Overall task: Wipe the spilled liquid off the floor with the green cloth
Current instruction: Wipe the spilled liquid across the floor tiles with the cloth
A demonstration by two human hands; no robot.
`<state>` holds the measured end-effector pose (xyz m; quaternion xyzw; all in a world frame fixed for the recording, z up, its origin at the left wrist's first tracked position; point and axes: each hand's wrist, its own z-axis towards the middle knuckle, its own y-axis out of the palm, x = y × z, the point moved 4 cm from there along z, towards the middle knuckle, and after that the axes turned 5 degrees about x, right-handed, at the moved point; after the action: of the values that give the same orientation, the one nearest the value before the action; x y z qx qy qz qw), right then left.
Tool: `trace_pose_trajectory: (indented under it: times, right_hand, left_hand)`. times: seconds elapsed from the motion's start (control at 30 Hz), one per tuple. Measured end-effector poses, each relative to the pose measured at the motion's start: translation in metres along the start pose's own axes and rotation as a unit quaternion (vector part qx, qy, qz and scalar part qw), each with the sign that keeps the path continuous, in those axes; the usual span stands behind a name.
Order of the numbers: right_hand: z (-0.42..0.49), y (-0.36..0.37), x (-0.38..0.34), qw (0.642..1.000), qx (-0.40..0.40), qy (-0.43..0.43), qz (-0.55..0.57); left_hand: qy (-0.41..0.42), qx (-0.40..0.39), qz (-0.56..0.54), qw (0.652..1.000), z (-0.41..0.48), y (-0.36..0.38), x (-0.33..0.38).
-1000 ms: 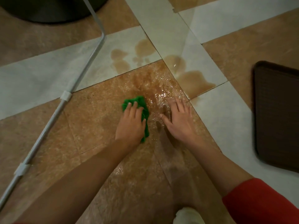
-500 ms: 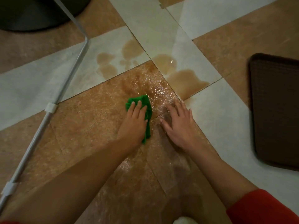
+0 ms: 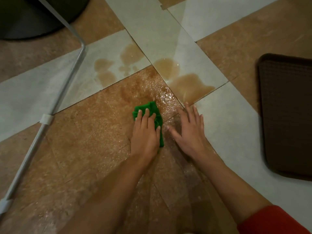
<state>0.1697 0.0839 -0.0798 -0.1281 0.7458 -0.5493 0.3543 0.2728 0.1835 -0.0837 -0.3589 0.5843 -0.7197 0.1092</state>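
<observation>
A small green cloth (image 3: 156,114) lies bunched on the brown floor tile. My left hand (image 3: 146,134) presses down on it with straight fingers, and most of the cloth is hidden under the palm. Beside it, my right hand (image 3: 190,130) rests flat on the wet tile with fingers spread. Brown spilled liquid (image 3: 187,86) pools on the pale tiles just beyond my hands. Smaller brown patches (image 3: 108,70) lie further left. The brown tile ahead of the cloth glistens with a wet film (image 3: 152,86).
A bent grey metal tube (image 3: 62,92) with white clips runs diagonally across the floor on the left. A dark round base (image 3: 33,16) stands at the top left. A dark brown mat (image 3: 287,112) lies on the right.
My left hand with the cloth has edged forward and right toward the pooled liquid. My right hand has stayed flat next to it.
</observation>
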Motion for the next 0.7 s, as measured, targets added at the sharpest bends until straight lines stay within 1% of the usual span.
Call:
trace_pose_trajectory:
  times: [0.07, 0.13, 0.2, 0.23, 0.3, 0.33, 0.37, 0.43, 0.5, 0.53, 0.57, 0.6, 0.67, 0.7]
  right_hand:
    - [-0.001, 0.0, 0.001, 1.0, 0.004, 0.004, 0.009]
    - [-0.003, 0.0, 0.003, 1.0, 0.005, 0.006, 0.002]
    - [-0.006, 0.001, 0.005, 1.0, 0.006, 0.015, 0.0]
    - [-0.007, 0.0, 0.007, 1.0, 0.007, 0.021, 0.001]
    - [-0.008, 0.0, 0.008, 1.0, 0.01, 0.025, -0.005]
    - [-0.007, -0.001, 0.008, 1.0, 0.011, 0.022, -0.011]
    - [-0.006, -0.001, 0.007, 1.0, 0.014, 0.017, -0.017]
    - [-0.005, -0.001, 0.007, 1.0, 0.019, 0.013, -0.02]
    - [-0.004, -0.001, 0.006, 1.0, 0.022, 0.012, -0.013]
    - [-0.005, -0.001, 0.006, 1.0, 0.024, 0.011, -0.011]
    - [-0.006, -0.001, 0.006, 1.0, 0.025, 0.011, -0.012]
    - [-0.007, -0.001, 0.007, 1.0, 0.026, 0.011, -0.013]
    - [-0.008, -0.002, 0.008, 0.999, 0.031, 0.017, -0.007]
    - [-0.008, -0.003, 0.008, 0.999, 0.034, 0.019, -0.003]
  left_hand:
    - [0.062, -0.036, 0.019, 0.997, -0.005, -0.004, -0.006]
    - [0.093, -0.055, 0.048, 0.993, 0.0, -0.008, -0.018]
    - [0.071, -0.055, 0.069, 0.994, 0.015, -0.009, -0.023]
    - [0.048, -0.038, 0.065, 0.996, 0.022, -0.008, -0.019]
    - [0.0, -0.009, 0.045, 0.999, 0.025, -0.003, -0.005]
    - [-0.012, -0.005, 0.029, 1.0, 0.022, 0.001, 0.001]
    - [-0.006, -0.007, 0.014, 1.0, 0.016, 0.005, 0.005]
    - [0.051, -0.027, 0.003, 0.998, 0.001, 0.007, 0.009]
    - [0.126, -0.028, 0.048, 0.99, -0.005, 0.003, 0.002]
    - [0.144, -0.021, 0.068, 0.987, -0.001, -0.001, -0.001]
    - [0.135, -0.026, 0.07, 0.988, 0.005, -0.003, -0.001]
    - [0.11, -0.033, 0.062, 0.991, 0.013, -0.004, 0.001]
    - [0.05, -0.02, 0.033, 0.998, 0.026, 0.001, 0.01]
    - [0.035, -0.011, 0.031, 0.999, 0.027, 0.003, 0.017]
